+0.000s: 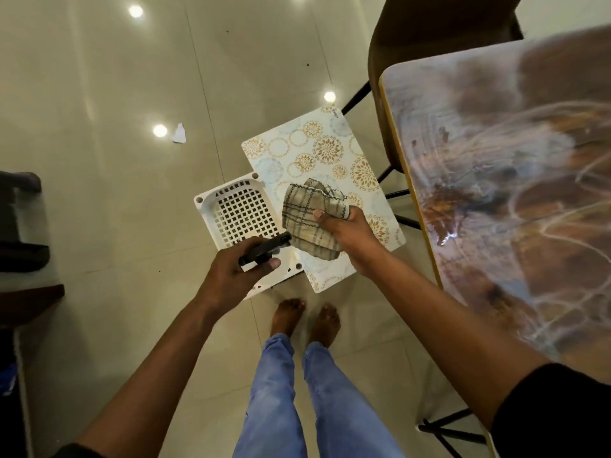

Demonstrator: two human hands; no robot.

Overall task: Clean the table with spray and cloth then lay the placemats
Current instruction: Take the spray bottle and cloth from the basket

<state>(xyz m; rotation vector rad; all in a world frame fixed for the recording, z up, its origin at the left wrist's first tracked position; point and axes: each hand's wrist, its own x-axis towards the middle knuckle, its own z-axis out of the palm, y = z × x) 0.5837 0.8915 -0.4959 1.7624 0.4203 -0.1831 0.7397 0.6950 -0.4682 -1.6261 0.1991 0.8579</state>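
Note:
My left hand [243, 267] grips the black trigger head of a spray bottle [264, 248] above a white perforated stool [238, 209]; the bottle's body is hidden under the hand. My right hand [347, 231] is closed on a bunched beige checked cloth [310, 219]. Beneath the cloth, a white placemat [317, 150] with gold and blue floral circles lies partly on the stool. The table [515, 180], glossy with a brown and white swirl pattern, fills the right side of the view, with both hands to its left.
A brown chair [429, 38] stands tucked at the table's far end, its black legs near the placemat. My bare feet [305, 317] stand on the pale tiled floor. A paper scrap [179, 133] lies on the floor. Dark furniture [20, 226] sits at the left edge.

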